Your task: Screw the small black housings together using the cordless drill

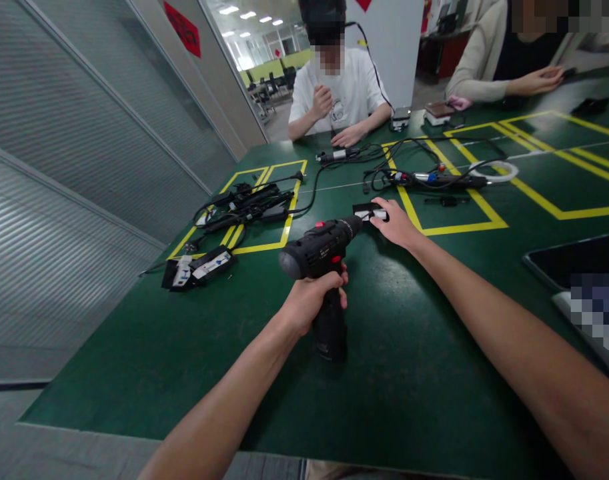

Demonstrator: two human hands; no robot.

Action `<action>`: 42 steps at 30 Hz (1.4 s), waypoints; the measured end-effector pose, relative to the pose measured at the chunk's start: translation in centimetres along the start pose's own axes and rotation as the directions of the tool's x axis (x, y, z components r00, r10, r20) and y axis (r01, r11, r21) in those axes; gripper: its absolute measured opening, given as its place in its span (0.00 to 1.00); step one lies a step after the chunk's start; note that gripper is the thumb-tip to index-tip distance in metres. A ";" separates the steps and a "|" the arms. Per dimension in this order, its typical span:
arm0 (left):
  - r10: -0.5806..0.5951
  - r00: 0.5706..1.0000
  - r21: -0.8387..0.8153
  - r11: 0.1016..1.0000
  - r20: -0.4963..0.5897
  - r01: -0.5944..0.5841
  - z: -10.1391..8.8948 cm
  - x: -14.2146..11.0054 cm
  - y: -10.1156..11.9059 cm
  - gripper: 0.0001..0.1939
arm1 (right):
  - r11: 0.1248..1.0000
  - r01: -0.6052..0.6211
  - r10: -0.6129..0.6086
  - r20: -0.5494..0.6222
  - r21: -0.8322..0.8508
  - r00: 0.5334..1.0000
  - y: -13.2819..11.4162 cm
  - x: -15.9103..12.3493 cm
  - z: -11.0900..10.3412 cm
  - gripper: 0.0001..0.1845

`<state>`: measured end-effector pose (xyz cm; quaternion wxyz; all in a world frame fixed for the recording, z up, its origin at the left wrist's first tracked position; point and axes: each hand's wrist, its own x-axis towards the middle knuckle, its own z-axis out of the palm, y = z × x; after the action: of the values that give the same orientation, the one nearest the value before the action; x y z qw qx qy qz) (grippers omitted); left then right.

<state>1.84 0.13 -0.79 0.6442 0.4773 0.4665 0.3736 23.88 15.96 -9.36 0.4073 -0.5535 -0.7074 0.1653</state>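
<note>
The left hand [318, 297] wraps the grip of a black, red-trimmed plastic power drill [321, 250], barrel aimed at two o'clock toward a small black-and-white rectangular block [379, 215] lying nine-to-three, which the nearer right hand [397, 225], part-closed, holds at its ten o'clock

black drill [324, 248], grip partly hidden by left hand [309, 300]

My drill [324, 248] is black with red touches, and my small box [363, 208] is black and white. My table [234, 373] is dark green, marked with rectangles of yellow tape [464, 229]. I see black cables [269, 202], a white shirt [359, 73] with a dark print [337, 110], a red sign [184, 30], striped grey blinds [59, 253].
</note>
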 end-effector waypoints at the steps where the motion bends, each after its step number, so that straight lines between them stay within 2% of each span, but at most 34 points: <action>1: -0.001 1.000 0.000 1.000 -0.001 0.001 0.0 0.1 0.0 0.12 | 1.000 -0.003 0.003 -0.005 -0.001 1.000 0.0 0.1 0.1 0.25; 26: 0.004 0.999 0.001 1.000 -0.046 -0.004 0.2 -0.1 0.2 0.14 | 1.000 0.027 -0.027 -0.035 0.004 0.999 0.3 0.3 0.5 0.24; 33: 0.025 0.999 0.002 1.000 -0.037 -0.024 0.0 0.0 0.1 0.14 | 1.000 0.006 -0.006 -0.016 0.016 1.000 0.3 0.4 0.5 0.25; 42: -0.004 0.999 0.028 1.000 -0.047 0.005 0.3 0.1 0.3 0.11 | 0.999 0.032 -0.033 -0.033 -0.013 0.999 -0.1 0.2 0.4 0.25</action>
<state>2.10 0.19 -0.49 0.6271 0.4766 0.4877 0.3766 23.53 16.18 -9.49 0.4181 -0.5470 -0.7105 0.1453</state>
